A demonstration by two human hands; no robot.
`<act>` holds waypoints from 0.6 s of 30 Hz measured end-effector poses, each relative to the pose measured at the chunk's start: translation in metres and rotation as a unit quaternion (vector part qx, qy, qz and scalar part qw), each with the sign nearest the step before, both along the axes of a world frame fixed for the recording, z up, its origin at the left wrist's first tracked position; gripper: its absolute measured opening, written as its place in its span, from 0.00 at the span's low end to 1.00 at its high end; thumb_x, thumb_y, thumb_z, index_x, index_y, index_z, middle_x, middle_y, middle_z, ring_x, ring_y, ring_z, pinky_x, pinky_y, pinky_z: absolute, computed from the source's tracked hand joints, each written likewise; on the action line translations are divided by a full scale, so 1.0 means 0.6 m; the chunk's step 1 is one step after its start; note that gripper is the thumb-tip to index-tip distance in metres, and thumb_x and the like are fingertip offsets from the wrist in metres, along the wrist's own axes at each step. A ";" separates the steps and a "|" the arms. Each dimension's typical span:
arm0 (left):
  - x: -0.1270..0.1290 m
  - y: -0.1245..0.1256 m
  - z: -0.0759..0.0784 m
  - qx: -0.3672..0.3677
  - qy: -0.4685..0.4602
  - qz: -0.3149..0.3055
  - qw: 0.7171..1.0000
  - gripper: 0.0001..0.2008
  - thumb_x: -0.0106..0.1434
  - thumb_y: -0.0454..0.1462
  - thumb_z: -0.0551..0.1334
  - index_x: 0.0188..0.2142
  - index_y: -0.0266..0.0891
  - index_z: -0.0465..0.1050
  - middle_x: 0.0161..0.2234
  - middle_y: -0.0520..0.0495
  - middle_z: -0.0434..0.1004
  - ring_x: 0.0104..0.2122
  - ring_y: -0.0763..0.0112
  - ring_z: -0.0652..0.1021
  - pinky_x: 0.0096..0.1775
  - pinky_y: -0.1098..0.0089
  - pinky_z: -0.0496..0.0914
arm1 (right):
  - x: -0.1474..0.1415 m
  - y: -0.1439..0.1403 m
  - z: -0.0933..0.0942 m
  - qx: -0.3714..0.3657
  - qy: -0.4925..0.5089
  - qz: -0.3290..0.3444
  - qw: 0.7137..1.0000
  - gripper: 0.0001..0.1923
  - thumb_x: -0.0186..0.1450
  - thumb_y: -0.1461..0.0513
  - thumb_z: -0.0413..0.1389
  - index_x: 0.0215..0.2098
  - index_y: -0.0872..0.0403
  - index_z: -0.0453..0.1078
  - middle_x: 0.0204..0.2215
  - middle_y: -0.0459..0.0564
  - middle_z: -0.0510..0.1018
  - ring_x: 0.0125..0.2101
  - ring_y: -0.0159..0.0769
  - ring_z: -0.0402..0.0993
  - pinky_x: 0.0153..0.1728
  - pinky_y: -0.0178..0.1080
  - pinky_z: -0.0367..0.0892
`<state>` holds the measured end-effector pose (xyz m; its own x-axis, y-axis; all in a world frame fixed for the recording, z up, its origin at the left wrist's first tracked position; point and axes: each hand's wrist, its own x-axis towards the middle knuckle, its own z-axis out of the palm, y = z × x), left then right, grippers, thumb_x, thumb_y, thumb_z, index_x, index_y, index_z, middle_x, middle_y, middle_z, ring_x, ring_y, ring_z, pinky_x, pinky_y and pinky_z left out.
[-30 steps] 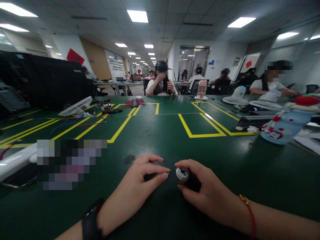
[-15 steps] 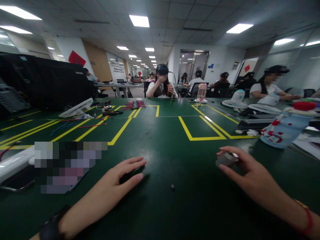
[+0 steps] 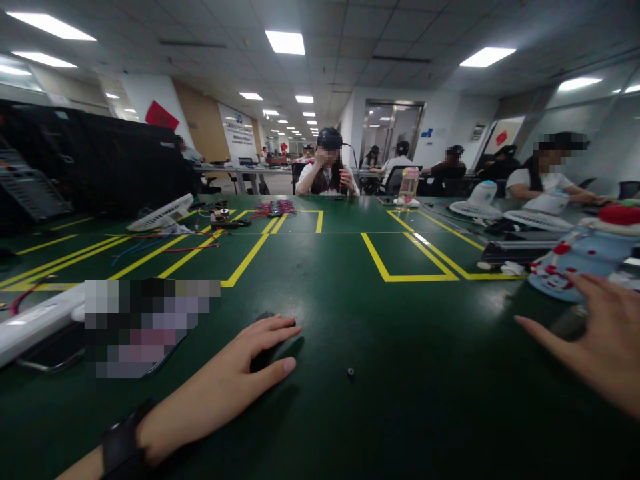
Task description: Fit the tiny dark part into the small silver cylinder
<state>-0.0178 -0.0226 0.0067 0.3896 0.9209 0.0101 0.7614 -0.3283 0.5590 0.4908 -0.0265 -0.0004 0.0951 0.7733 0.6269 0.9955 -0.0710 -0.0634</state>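
Observation:
My left hand lies on the green table with its fingers stretched out, holding nothing. A dark patch shows just behind its fingers; I cannot tell whether it is shadow or an object. Between my hands, nearer the left one, a small dark ring-shaped part sits on the table. My right hand is at the right edge with thumb and fingers spread wide. Within that spread, a grey metal cylinder is partly hidden by the hand and appears to be on the table.
A blue bottle with a red top stands just beyond my right hand. At left are a blurred-out phone-like thing and a white strip. Wires and a white fan lie farther back. Across the table sits a person.
My right hand has moved right with the metal cylinder, toward the blue bottle, and its fingers have spread off it. My left hand and the ring-shaped part stay about where they were.

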 end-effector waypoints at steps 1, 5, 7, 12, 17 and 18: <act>0.000 0.000 -0.001 0.002 0.003 0.000 1.000 0.22 0.64 0.50 0.56 0.58 0.59 0.63 0.64 0.53 0.59 0.62 0.54 0.59 0.59 0.47 0.56 | -0.052 -0.006 0.009 -0.001 -0.026 0.033 0.999 0.38 0.62 0.45 0.49 0.64 0.54 0.48 0.60 0.66 0.54 0.61 0.60 0.47 0.57 0.57 0.48; 0.002 0.001 -0.004 0.011 0.009 0.001 1.000 0.21 0.64 0.50 0.56 0.57 0.59 0.64 0.63 0.54 0.59 0.63 0.55 0.59 0.59 0.48 0.56 | -0.273 -0.019 0.021 -0.199 0.036 0.334 0.921 0.25 0.66 0.53 0.49 0.60 0.45 0.56 0.56 0.50 0.63 0.53 0.38 0.63 0.53 0.44 0.63; 0.003 0.000 -0.005 0.025 0.008 0.000 1.000 0.21 0.64 0.49 0.57 0.57 0.58 0.65 0.63 0.53 0.61 0.62 0.54 0.60 0.59 0.47 0.57 | -0.358 -0.018 0.012 -0.256 0.060 0.414 0.872 0.22 0.65 0.57 0.51 0.57 0.47 0.61 0.52 0.50 0.67 0.49 0.36 0.65 0.50 0.41 0.66; 0.000 0.000 -0.003 0.042 0.002 -0.010 0.999 0.20 0.64 0.47 0.58 0.56 0.57 0.67 0.61 0.53 0.64 0.60 0.54 0.63 0.58 0.48 0.59 | -0.392 0.001 0.003 -0.259 0.110 0.446 0.850 0.12 0.67 0.64 0.46 0.36 0.53 0.71 0.38 0.50 0.72 0.39 0.31 0.68 0.40 0.37 0.68; 0.000 0.000 -0.008 0.020 0.010 -0.009 1.000 0.21 0.65 0.49 0.56 0.57 0.57 0.65 0.63 0.53 0.60 0.62 0.54 0.59 0.59 0.47 0.56 | -0.201 0.018 0.059 -0.064 0.035 0.215 0.974 0.15 0.67 0.57 0.47 0.48 0.54 0.67 0.43 0.53 0.72 0.42 0.35 0.69 0.42 0.40 0.65; 0.001 -0.001 -0.009 0.016 0.013 -0.008 1.000 0.21 0.65 0.49 0.56 0.57 0.57 0.65 0.64 0.53 0.59 0.63 0.55 0.58 0.60 0.48 0.55 | -0.150 0.020 0.068 -0.043 -0.001 0.132 0.990 0.17 0.68 0.55 0.46 0.49 0.55 0.66 0.44 0.55 0.72 0.44 0.37 0.69 0.42 0.42 0.64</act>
<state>-0.0169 -0.0229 0.0011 0.4045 0.9141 0.0301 0.7698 -0.3581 0.5284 0.4006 -0.0148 0.0404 -0.1194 0.8211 0.5581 0.9801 0.1873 -0.0660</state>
